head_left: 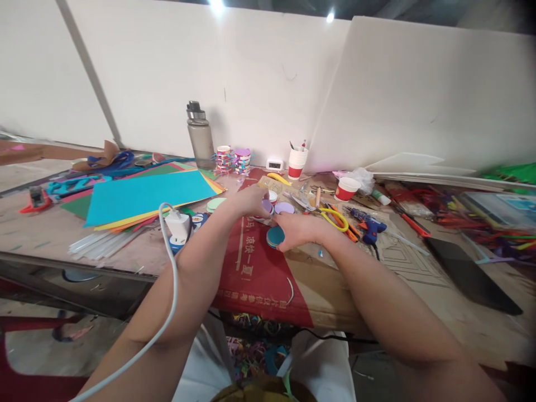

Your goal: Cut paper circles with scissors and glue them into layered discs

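My left hand (250,202) reaches over a red cardboard sheet (259,273) and pinches a purple paper disc (267,206). Beside it lies another purple disc (285,208). My right hand (298,229) grips a small stack of round paper discs (274,237), teal on top with orange and dark edges showing, just above the red sheet. The two hands are close together, nearly touching. A pale green disc (215,204) lies to the left of my left hand.
Coloured paper sheets (146,195), a white charger and cable (178,226), a grey bottle (200,137), stacked tape rolls (232,161), paper cups (298,162), yellow-handled scissors (335,218), a blue glue gun (371,228) and a black tablet (469,273) crowd the table. White boards stand behind.
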